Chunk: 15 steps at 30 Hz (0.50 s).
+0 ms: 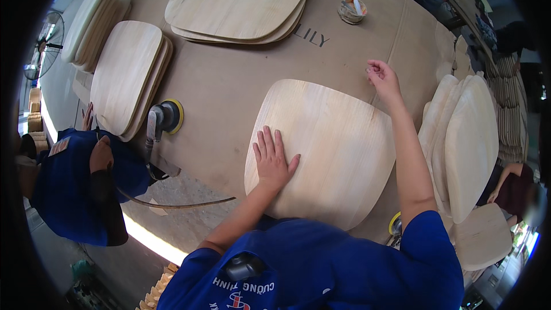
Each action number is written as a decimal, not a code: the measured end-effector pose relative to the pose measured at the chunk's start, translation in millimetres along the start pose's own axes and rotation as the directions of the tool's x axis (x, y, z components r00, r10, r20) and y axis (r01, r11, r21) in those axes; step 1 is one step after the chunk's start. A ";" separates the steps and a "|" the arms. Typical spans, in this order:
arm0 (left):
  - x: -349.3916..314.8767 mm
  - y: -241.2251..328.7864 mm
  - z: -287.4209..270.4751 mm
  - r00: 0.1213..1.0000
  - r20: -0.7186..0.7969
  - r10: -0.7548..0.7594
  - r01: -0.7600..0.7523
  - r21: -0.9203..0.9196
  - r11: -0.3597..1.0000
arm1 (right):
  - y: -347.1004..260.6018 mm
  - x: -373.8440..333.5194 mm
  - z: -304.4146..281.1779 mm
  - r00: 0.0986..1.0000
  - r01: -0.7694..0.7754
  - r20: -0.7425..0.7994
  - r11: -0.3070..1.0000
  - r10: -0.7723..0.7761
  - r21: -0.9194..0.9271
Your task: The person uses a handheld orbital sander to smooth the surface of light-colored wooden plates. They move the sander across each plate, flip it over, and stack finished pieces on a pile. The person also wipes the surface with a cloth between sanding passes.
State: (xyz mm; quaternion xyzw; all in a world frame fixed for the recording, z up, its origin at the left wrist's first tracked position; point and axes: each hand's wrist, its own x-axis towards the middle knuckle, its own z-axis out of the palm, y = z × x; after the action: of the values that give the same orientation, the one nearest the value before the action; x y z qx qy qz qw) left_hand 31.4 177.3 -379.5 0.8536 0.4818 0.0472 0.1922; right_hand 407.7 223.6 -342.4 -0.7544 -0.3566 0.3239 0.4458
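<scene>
A pale wooden panel [336, 149] with rounded corners, shaped like a chair seat, lies flat in front of me on the brown-covered table [229, 89]. My left hand [272, 161] rests palm down on its left part, fingers spread. Beyond the panel's far right corner, my right hand [384, 83] is raised with bent fingers drawn together near the thumb. Whatever it may hold is too small to make out. Past it on the table stands a small tub [352, 10] with a white-tipped tool in it.
More panels lie stacked at the far middle [241, 0], at the left [127, 72], and lean at the right [468, 143]. A disc sander [166, 119] with a hose sits left, beside a co-worker in blue [86, 189]. Another sander [395, 225] shows partly by my right arm.
</scene>
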 end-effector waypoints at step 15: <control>-27.0 54.1 37.3 0.989 0.019 0.148 -0.149 0.049 0.988 | 97.7 -429.8 -148.3 0.887 -0.456 -0.396 0.583 0.237 -0.672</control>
State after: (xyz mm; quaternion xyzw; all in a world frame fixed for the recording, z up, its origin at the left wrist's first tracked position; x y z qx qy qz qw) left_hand 70.4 119.1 -390.8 0.8920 0.4165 0.0426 0.1704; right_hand 321.3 -231.2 -299.0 -0.9606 -0.2391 0.1256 0.0650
